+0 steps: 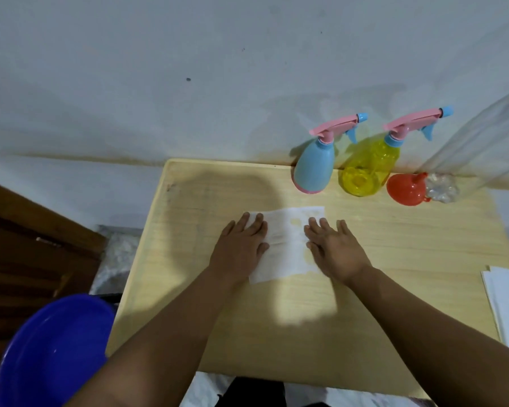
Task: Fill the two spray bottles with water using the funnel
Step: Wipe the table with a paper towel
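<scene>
Pressing flat on a white paper towel point(285, 245), your two hands lie palm-down near the middle of the pale wooden table point(394, 289). Your left hand point(241, 245) covers the towel's left part with its fingers straight and close together; your right hand point(334, 248) rests on the towel's right edge, fingers straight and slightly spread. Neither hand grips or pinches anything: both only bear down on the sheet. The towel shows yellowish damp patches between your hands.

Along the far edge of the table, against the wall point(188, 83), stand the two spray bottles, both upright with pink trigger heads fitted. The blue spray bottle point(315, 168) is on the left; the yellow spray bottle point(368, 168) stands just beside it on the right, and its body is see-through. The red funnel point(406, 189) lies on its side just to the right of the yellow bottle, touching or nearly touching a crumpled piece of clear plastic point(441, 188). All three task items are well apart from your hands.

A blue basin point(50, 353) sits off the table at your lower left. A stack of white sheets point(506, 304) lies at the table's right edge.
</scene>
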